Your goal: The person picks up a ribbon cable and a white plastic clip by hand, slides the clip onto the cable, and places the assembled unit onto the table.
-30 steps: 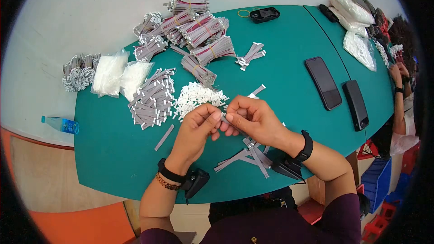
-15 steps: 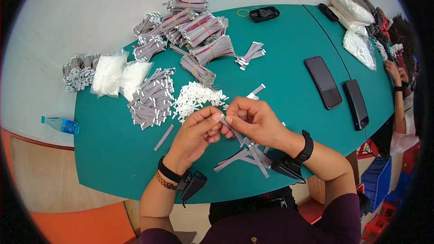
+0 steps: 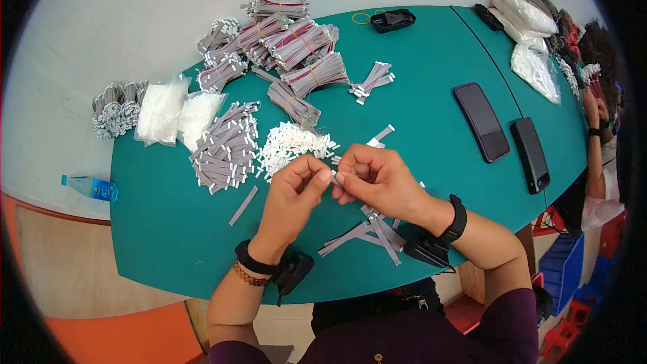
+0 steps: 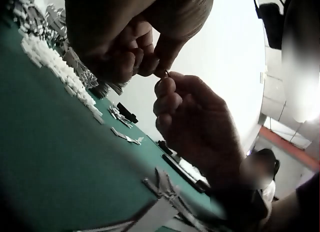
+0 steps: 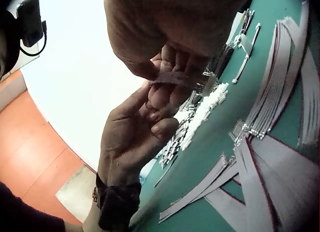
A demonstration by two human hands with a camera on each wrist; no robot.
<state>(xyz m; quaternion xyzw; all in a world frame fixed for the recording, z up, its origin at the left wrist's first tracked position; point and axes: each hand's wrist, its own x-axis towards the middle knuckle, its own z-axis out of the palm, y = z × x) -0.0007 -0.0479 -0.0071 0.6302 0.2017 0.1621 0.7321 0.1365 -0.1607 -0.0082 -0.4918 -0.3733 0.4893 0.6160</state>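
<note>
My left hand (image 3: 291, 192) and right hand (image 3: 381, 178) meet fingertip to fingertip over the near middle of the table. A short grey ribbon cable (image 5: 177, 80) is pinched between my right thumb and fingers, its bare wire ends fanned out. At the cable's other end a small white connector (image 3: 333, 173) shows between the fingertips of both hands; my left thumb and forefinger pinch it, mostly hiding it. Just beyond the hands lies a heap of loose white connectors (image 3: 290, 147). Several loose ribbon cables (image 3: 384, 237) lie below the right hand.
Left of the heap lies a pile of cables with white ends (image 3: 226, 152), beside plastic bags (image 3: 162, 111). Banded cable bundles (image 3: 296, 44) are stacked at the back. A phone (image 3: 482, 123) and black case (image 3: 530, 155) lie right; a bottle (image 3: 91, 187) is at the left edge.
The cable hung in view below the fingertips half a second ago and is now mostly hidden by the right hand. The left fingers have shifted slightly around its end; both hands stay together.
</note>
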